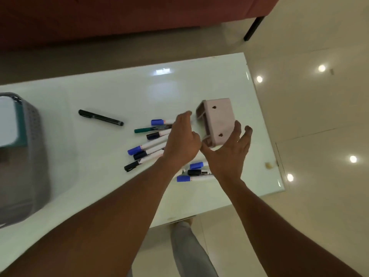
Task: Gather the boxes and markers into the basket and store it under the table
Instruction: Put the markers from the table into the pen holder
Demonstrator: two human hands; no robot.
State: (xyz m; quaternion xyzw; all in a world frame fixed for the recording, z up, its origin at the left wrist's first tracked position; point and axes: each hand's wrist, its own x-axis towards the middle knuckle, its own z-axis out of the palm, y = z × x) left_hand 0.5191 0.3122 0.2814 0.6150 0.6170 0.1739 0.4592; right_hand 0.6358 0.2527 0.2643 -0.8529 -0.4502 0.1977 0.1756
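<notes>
A pink plastic holder (218,120) lies on its side on the white glossy table (123,90). My right hand (229,150) cups its near end with fingers spread; I cannot tell if it grips. My left hand (182,140) hovers open just left of the holder, over several scattered markers (148,145) with blue and black caps. More markers (194,172) lie under my right wrist. A black pen (100,117) lies apart to the left. The grey basket (22,162) stands at the table's left end with a white and teal box (11,124) inside.
A dark red sofa (119,15) with a black leg (253,29) runs along the far side. Glossy beige floor tiles (311,116) lie to the right of the table. My trouser leg (189,250) shows below the table's near edge.
</notes>
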